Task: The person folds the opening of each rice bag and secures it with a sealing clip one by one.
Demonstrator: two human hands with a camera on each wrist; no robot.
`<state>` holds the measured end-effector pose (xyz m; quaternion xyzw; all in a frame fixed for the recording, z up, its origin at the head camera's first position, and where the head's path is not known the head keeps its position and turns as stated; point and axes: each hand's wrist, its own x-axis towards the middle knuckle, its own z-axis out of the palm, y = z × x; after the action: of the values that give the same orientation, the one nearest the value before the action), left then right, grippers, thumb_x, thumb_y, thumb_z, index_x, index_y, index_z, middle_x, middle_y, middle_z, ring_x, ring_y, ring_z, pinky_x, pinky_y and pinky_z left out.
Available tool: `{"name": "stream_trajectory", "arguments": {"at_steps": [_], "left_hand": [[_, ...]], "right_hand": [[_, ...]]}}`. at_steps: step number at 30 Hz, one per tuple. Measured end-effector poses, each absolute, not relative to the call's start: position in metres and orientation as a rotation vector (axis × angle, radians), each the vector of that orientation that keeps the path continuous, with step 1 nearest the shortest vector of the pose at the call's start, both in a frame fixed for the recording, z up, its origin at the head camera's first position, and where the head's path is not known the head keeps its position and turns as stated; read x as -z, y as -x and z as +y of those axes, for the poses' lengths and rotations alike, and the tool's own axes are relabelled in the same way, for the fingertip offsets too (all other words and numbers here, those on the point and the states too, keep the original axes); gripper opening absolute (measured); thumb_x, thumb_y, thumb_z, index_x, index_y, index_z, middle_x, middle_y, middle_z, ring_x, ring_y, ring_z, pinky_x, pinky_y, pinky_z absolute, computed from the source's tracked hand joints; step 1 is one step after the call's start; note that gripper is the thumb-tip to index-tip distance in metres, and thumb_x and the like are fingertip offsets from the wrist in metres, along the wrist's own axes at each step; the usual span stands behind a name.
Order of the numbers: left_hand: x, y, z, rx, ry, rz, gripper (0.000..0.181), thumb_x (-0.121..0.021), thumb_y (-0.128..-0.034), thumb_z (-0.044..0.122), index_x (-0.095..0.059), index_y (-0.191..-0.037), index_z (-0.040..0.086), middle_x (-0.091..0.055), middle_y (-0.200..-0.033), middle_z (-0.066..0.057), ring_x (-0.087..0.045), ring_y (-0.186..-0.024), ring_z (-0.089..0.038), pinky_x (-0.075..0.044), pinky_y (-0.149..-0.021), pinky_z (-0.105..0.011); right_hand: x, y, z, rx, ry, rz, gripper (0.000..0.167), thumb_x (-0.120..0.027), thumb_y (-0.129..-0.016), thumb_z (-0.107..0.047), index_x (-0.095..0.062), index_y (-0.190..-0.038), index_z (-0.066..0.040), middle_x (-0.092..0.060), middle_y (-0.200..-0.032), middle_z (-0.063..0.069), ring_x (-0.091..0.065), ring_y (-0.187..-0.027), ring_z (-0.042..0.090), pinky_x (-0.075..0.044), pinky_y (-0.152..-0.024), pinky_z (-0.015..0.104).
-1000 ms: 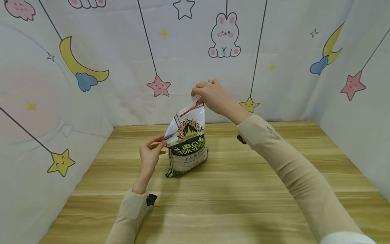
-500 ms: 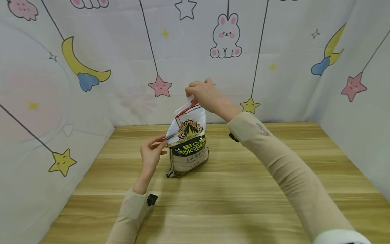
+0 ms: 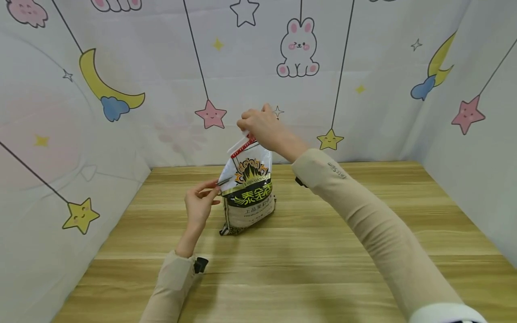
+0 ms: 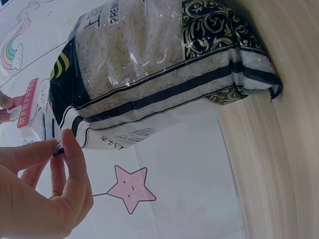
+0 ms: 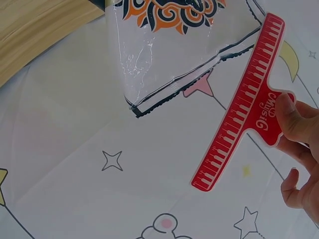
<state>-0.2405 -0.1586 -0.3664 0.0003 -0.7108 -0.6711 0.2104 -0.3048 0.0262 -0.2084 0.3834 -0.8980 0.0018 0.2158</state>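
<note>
A bag of rice (image 3: 249,208) stands on the table, its white upper part drawn up and leaning. My left hand (image 3: 199,202) pinches the bag's left edge between thumb and fingers, plainly seen in the left wrist view. Above the bag, my right hand (image 3: 264,130) holds a red clip (image 5: 239,107) with a piano-key pattern by its handle tab. In the right wrist view the clip's long bar slants across one corner of the bag's top edge (image 5: 184,77), with most of its length past the bag. Whether the clip bites on the film, I cannot tell.
The wood-grain table (image 3: 307,251) extends around the bag. White curtains (image 3: 161,54) printed with stars, moons and a rabbit hang close behind the bag and along both sides.
My right hand has moved left with the red clip along the top of the bag, and more of the red bar shows. The left hand keeps its place on the bag's edge.
</note>
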Motion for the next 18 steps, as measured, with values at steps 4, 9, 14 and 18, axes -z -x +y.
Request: {"name": "stream_trajectory", "arguments": {"at_steps": [4,9,14,18], "left_hand": [[0.366,0.24,-0.159,1.86,-0.005,-1.985,0.022,-0.063,-0.0778,-0.004,-0.066,-0.1,-0.005,-0.061,-0.081,-0.006,-0.062,-0.063,-0.005,-0.054,-0.05,-0.02],[0.366,0.24,-0.159,1.861,-0.019,-1.987,0.022,-0.062,-0.0775,-0.006,-0.066,-0.1,-0.005,-0.061,-0.078,-0.001,-0.061,-0.063,-0.005,-0.054,-0.05,-0.02],[0.363,0.238,-0.158,1.847,-0.024,-1.997,0.022,-0.062,-0.0773,-0.006,-0.066,-0.099,-0.005,-0.062,-0.08,-0.007,-0.061,-0.064,-0.004,-0.054,-0.049,-0.02],[0.36,0.234,-0.159,1.83,-0.054,-2.061,0.023,-0.062,-0.0791,-0.003,-0.066,-0.102,-0.003,-0.06,-0.084,-0.012,-0.06,-0.061,-0.002,-0.053,-0.047,-0.02]], "right_hand": [[0.21,0.304,0.022,0.059,-1.074,-2.472,0.012,-0.057,-0.085,-0.008,-0.064,-0.094,-0.011,-0.06,-0.09,0.002,-0.054,-0.092,0.018,-0.029,-0.071,0.033],[0.211,0.303,0.018,0.13,-1.079,-2.469,0.015,-0.056,-0.086,-0.007,-0.064,-0.098,-0.013,-0.06,-0.092,0.001,-0.053,-0.092,0.017,-0.031,-0.071,0.033],[0.212,0.302,0.015,0.2,-1.091,-2.454,0.019,-0.054,-0.087,-0.009,-0.062,-0.103,-0.014,-0.06,-0.093,0.0,-0.052,-0.09,0.017,-0.03,-0.071,0.032],[0.213,0.3,0.014,0.249,-1.097,-2.429,0.019,-0.053,-0.088,-0.01,-0.062,-0.104,-0.014,-0.06,-0.093,0.0,-0.051,-0.088,0.017,-0.028,-0.07,0.032]]}}
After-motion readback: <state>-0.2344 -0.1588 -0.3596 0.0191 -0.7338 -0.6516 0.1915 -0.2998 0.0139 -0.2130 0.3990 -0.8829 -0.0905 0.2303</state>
